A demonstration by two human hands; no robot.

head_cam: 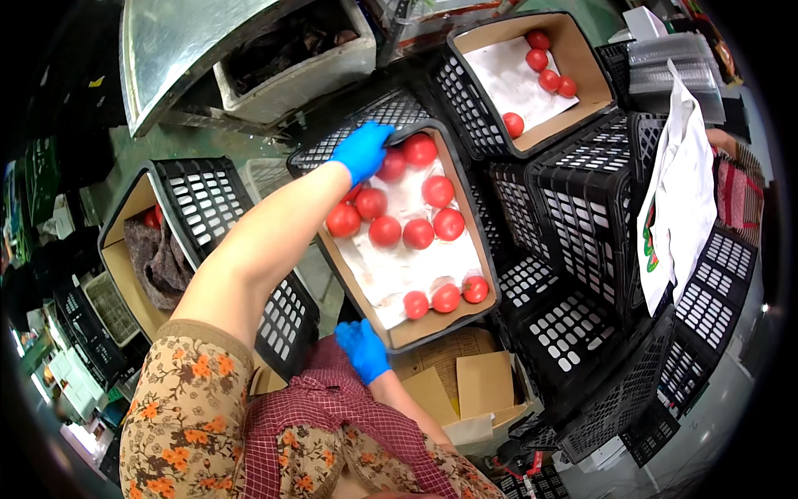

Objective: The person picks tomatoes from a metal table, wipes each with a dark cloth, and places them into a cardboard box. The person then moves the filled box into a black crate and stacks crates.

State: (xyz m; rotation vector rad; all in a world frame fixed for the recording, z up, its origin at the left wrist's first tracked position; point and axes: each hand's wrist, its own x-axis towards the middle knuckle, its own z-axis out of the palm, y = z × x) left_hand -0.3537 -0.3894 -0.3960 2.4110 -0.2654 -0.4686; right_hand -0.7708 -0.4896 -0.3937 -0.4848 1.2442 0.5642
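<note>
Both my hands wear blue gloves. My left hand (363, 151) is closed over the far left rim of a black plastic crate (490, 265), beside the tomatoes there. Cardboard lines the crate walls and white paper (399, 274) covers its bottom. Several red tomatoes (418, 233) lie inside, most in the far half, with a short row along the near end. The crate sits tilted before me. My right hand (363, 350) is at the outside of its near left corner, fingers bent; whether it grips the crate is hidden.
Another lined crate (464, 100) with several tomatoes stands far right. A tipped crate (202, 203) at left holds a dark cloth (156, 265) and tomatoes. Black crates (583, 231) are stacked at right beside a white bag (679, 199). An open cardboard box (486, 383) lies below. A person's arm shows far right.
</note>
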